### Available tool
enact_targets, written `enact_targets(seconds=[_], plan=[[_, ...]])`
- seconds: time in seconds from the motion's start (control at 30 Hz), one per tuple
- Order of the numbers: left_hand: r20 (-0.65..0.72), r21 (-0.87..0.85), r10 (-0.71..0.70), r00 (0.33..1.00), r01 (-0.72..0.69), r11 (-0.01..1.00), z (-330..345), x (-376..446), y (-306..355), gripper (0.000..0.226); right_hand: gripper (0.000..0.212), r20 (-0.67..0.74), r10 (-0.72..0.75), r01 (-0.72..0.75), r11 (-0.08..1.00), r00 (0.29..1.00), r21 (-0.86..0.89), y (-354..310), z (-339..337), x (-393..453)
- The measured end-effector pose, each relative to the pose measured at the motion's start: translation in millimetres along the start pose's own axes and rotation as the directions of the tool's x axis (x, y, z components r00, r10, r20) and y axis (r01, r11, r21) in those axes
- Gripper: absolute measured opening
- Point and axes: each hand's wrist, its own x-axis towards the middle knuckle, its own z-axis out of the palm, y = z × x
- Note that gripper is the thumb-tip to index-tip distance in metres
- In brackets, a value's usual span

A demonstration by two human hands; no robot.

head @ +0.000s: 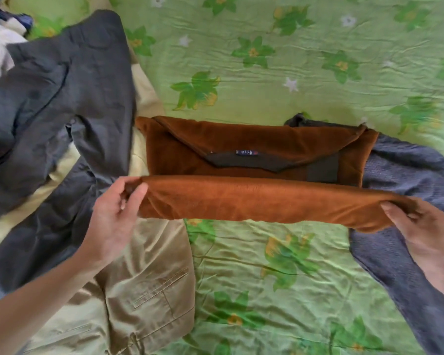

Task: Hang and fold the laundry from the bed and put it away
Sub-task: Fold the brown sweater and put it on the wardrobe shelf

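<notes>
A brown sweater (254, 147) lies on the bed (280, 73). The left hand (116, 213) and right hand (426, 231) pinch its near edge's two ends, lifted. Grey trousers (69, 85) lie left of it.

The brown sweater (254, 201) is soft matt knit, the khaki trousers (144, 290) smooth sheened cotton, the green bedsheet (280, 265) crinkled, faintly glossy cloth.
</notes>
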Motion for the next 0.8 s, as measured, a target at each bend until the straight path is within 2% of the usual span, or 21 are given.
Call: enact_targets(seconds=[0.1,0.2,0.33,0.53,0.8], plan=[[-0.078,-0.017,-0.003,0.997,0.002,1.000,7,26,15,0.023,0.026,-0.115,-0.076,0.078,0.997,0.990,0.008,-25,19,14],[-0.137,0.007,0.001,0.991,0.000,1.000,14,55,14,0.031,0.022,-0.178,-0.203,0.183,0.975,0.963,-0.125,-41,38,35],[-0.222,0.013,-0.056,0.973,0.060,0.998,23,90,3,0.030,0.029,-0.228,-0.255,0.214,0.958,0.940,-0.190,-53,59,68],[-0.078,-0.041,-0.211,0.974,0.208,0.977,30,130,-21,0.029,0.029,-0.191,-0.283,0.223,0.932,0.940,-0.287,-51,73,111],[-0.176,0.190,0.020,0.984,0.014,0.982,20,184,-27,0.043,0.037,-0.216,-0.289,0.160,0.867,0.933,-0.472,-51,79,150]])
